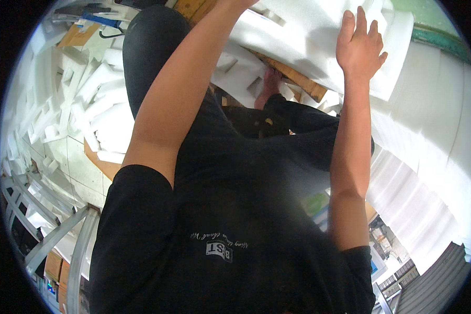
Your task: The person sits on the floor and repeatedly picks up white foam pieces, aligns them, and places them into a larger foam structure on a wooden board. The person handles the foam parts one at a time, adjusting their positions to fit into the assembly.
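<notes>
My right hand point(361, 48) is over a large white foam sheet point(319, 44) at the upper right, palm down with its fingers apart. It holds nothing; whether the palm presses on the sheet or hovers just above it, I cannot tell. My left forearm point(183, 78) reaches up to the top edge of the picture. Only the wrist end of my left hand point(240, 3) shows there, beside the foam sheet's left part, and its fingers are out of the picture. A wooden board point(293, 76) lies under the sheet's near edge.
White foam offcuts point(107, 99) are heaped on the tiled floor point(73, 162) to the left. A metal frame point(78, 251) stands at the lower left. Thick white foam sheeting point(429, 104) fills the right side. A bare foot point(269, 86) is close to the wooden board.
</notes>
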Demonstrator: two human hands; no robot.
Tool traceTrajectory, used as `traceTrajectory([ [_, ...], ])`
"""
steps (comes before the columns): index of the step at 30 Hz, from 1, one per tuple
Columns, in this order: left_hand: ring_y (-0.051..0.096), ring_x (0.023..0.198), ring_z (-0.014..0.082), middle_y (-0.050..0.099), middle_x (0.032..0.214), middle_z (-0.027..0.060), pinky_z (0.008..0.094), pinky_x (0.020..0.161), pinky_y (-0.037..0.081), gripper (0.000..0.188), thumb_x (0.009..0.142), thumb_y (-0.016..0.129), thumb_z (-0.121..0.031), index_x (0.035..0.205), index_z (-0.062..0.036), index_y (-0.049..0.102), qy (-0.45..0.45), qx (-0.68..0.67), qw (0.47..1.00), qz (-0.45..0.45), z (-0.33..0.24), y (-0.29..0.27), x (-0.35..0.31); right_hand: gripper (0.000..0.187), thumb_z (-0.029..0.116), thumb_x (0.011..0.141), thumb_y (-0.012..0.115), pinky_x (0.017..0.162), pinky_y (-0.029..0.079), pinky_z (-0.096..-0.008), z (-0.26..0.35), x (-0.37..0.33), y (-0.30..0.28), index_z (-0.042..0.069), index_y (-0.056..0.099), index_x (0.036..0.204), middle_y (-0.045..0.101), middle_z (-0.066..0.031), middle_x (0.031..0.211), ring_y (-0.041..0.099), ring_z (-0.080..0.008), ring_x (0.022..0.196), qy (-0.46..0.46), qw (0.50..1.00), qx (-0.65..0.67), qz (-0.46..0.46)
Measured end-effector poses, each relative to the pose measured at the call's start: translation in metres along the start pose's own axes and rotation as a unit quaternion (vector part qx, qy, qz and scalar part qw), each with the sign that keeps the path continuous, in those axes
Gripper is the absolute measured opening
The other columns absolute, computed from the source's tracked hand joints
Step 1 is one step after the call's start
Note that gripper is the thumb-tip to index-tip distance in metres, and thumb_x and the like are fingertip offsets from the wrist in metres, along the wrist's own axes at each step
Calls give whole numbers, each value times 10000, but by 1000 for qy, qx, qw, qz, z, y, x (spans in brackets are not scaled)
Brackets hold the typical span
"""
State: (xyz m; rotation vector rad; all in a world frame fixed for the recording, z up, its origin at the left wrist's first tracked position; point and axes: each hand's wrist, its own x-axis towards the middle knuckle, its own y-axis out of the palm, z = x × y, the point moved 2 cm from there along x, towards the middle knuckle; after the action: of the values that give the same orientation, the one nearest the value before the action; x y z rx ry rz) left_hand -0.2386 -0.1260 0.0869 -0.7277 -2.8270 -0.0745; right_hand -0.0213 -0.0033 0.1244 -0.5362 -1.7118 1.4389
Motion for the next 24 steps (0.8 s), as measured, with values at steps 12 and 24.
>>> traceTrajectory([
  [12, 624, 1242, 337, 664, 1308, 214, 456, 1099, 462, 1025, 662, 924, -548, 1446, -14, 536, -73, 39, 996, 16, 15, 3, 3, 660, 608, 1070, 276, 1201, 77, -737, 38, 28, -15, 243, 392, 1608, 245, -251, 1677, 202, -512, 1541, -26, 998, 23, 49],
  [24, 724, 975, 214, 754, 1111, 125, 353, 898, 566, 735, 759, 912, -376, 1331, -13, 627, -32, -122, 992, -16, 18, 11, -1, 624, 593, 1069, 290, 1214, 102, -711, 56, 26, -4, 262, 457, 1571, 315, -228, 1660, 258, -493, 1528, -35, 999, -3, 30],
])
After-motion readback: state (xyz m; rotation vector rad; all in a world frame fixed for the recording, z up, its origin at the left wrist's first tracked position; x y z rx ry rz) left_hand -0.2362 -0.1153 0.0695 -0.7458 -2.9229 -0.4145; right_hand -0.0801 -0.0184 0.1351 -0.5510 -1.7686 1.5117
